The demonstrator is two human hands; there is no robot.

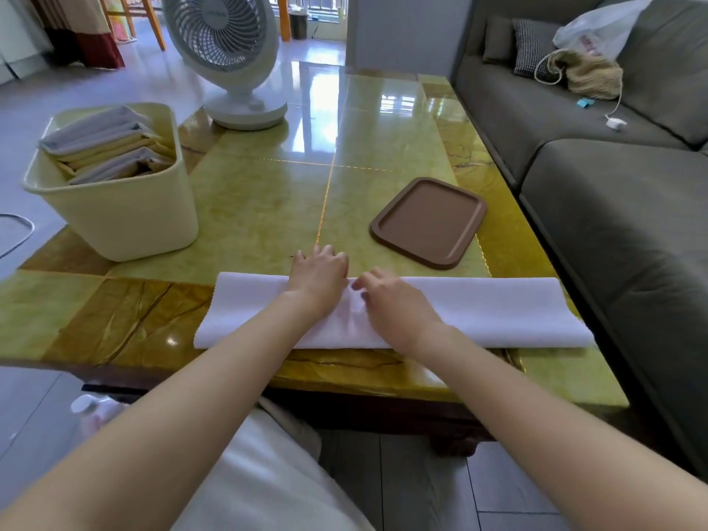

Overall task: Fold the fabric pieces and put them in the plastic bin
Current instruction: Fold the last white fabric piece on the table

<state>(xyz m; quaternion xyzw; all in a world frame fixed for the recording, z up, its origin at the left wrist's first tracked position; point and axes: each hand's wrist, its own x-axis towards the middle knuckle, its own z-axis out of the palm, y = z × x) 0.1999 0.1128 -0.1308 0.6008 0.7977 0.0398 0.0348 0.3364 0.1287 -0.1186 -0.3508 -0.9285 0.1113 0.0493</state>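
Observation:
A white fabric piece (498, 312) lies folded into a long strip across the near edge of the green table (268, 193). My left hand (320, 274) rests flat on the strip's far edge near its middle, fingers reaching onto the table. My right hand (387, 297) lies beside it on the cloth, fingers curled and pressing the fabric, which wrinkles between the two hands. The cream plastic bin (126, 220) stands at the table's left, holding several folded grey and yellow fabric pieces (107, 147).
A brown tray (429, 222) sits on the table right of centre, just beyond the strip. A white fan (226, 51) stands at the table's far side. A grey sofa (613, 208) runs along the right with bags on it.

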